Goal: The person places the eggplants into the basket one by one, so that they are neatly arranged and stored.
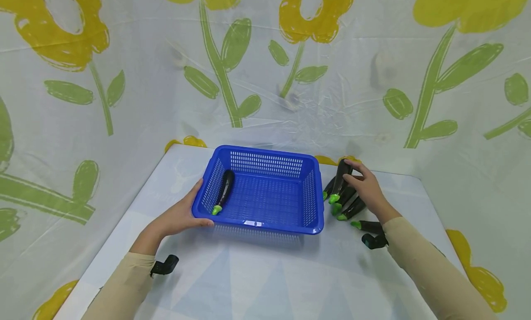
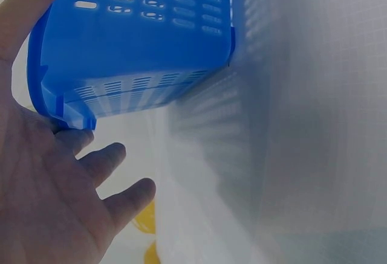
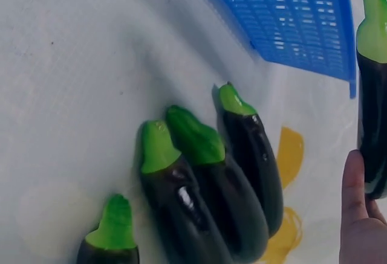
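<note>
My left hand (image 1: 178, 216) holds the near left corner of a blue plastic basket (image 1: 269, 228), thumb at the front rim and fingers along the left side. In the left wrist view, several of its fingertips stand spread just off the rim. Inside the basket, against its left wall, lies one dark eggplant (image 1: 225, 187) with a green cap. To the right of the basket, my right hand (image 1: 367, 186) pinches another eggplant (image 1: 341, 177) at its blunt end, cap pointing down toward me. Several more eggplants (image 3: 242, 209) lie beneath it on the table.
One eggplant (image 1: 369, 226) lies nearer, partly hidden by the right forearm. Black wrist cameras (image 1: 165, 265) sit on both wrists. The white table (image 1: 249, 283) is backed and flanked by a flower-printed sheet (image 1: 352, 108).
</note>
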